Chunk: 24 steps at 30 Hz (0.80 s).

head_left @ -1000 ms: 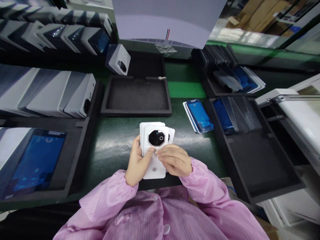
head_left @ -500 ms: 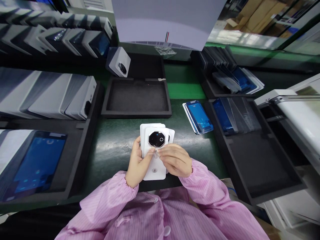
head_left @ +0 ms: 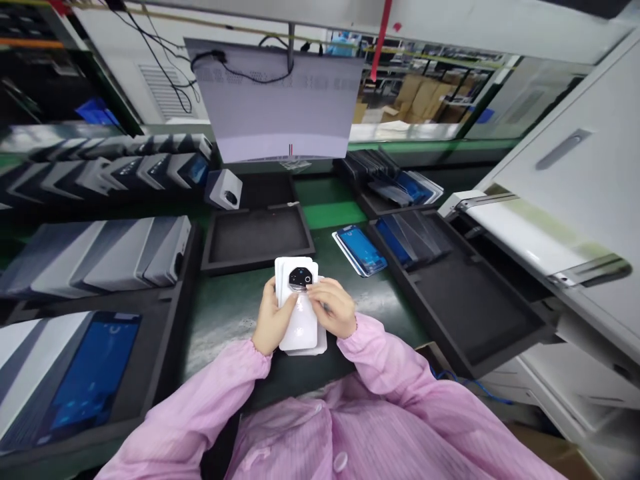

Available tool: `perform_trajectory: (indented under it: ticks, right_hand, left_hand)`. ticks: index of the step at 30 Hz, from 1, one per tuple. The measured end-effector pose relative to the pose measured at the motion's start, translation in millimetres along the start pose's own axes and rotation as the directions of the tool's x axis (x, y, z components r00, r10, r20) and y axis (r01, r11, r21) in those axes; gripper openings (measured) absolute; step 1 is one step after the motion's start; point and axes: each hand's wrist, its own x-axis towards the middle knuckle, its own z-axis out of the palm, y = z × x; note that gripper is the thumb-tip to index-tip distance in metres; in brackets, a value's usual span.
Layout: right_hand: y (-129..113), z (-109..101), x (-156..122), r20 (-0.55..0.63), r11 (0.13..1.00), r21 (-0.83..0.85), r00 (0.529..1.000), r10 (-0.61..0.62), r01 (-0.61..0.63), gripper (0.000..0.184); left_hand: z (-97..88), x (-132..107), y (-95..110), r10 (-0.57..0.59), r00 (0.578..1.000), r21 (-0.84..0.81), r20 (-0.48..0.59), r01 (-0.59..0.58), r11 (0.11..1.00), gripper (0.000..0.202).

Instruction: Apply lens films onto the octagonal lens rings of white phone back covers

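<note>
My left hand (head_left: 274,319) grips a small stack of white phone back covers from the left, its thumb on the front of the top back cover (head_left: 296,330). A black octagonal camera window (head_left: 301,275) sits near that cover's upper end. My right hand (head_left: 335,308) is closed in a pinch at the window's lower right edge. What looks like a small clear film (head_left: 297,289) shines along the lower edge of the window, at those fingertips. The remaining covers are mostly hidden behind the top one, offset slightly.
A dark foam tray (head_left: 257,263) lies ahead. Blue-filmed phone panels (head_left: 361,251) rest on the green bench to the right, beside another dark tray (head_left: 475,320) holding panels. Rows of covers (head_left: 105,253) fill the left trays. A monitor (head_left: 280,107) stands behind.
My head view has tilted up, showing more of the room. The right fingertips have moved up to the window's lower edge, and the clear film now lies across there.
</note>
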Motion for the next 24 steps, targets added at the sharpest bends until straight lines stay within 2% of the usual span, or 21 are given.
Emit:
perform_trajectory:
  ticks: [4, 8, 10, 12, 14, 17, 21, 24]
  right_hand:
    - [3, 2, -5, 0.044, 0.991, -0.098, 0.995, 0.093, -0.088, 0.019]
    - [6, 3, -6, 0.050, 0.972, -0.160, 0.982, 0.183, -0.173, 0.056]
    - [6, 3, -5, 0.105, 0.966, -0.125, 0.965, 0.241, -0.228, 0.065]
    - [5, 3, -3, 0.183, 0.946, -0.039, 0.929, 0.322, -0.321, 0.064]
    - [5, 4, -2, 0.212, 0.902, 0.066, 0.890, 0.405, -0.426, 0.056]
    - [8, 7, -2, 0.195, 0.825, 0.191, 0.844, 0.500, -0.533, 0.046]
    - [16, 10, -7, 0.187, 0.750, 0.265, 0.795, 0.577, -0.606, 0.043]
    - [23, 10, -8, 0.159, 0.658, 0.309, 0.719, 0.677, -0.687, 0.041]
  left_hand:
    - [-1.6, -6, -7, -0.015, 1.000, -0.058, -0.010, 0.014, 0.998, 0.052]
    - [-3.3, -14, -8, -0.020, 1.000, -0.076, -0.012, 0.019, 0.997, 0.053]
    - [-4.2, -17, -7, -0.027, 1.000, -0.076, 0.010, 0.028, 0.997, 0.052]
    - [-5.2, -20, -7, -0.031, 0.999, -0.078, 0.027, 0.033, 0.996, 0.052]
    - [-6.2, -22, -7, -0.040, 0.999, -0.083, 0.025, 0.042, 0.996, 0.054]
    - [-7.5, -22, -9, -0.075, 0.997, -0.101, 0.024, 0.077, 0.992, 0.058]
    - [-10.5, -18, -17, -0.097, 0.995, -0.158, 0.027, 0.100, 0.982, 0.055]
    - [-14.0, -16, -23, -0.139, 0.990, -0.189, 0.008, 0.138, 0.972, 0.052]
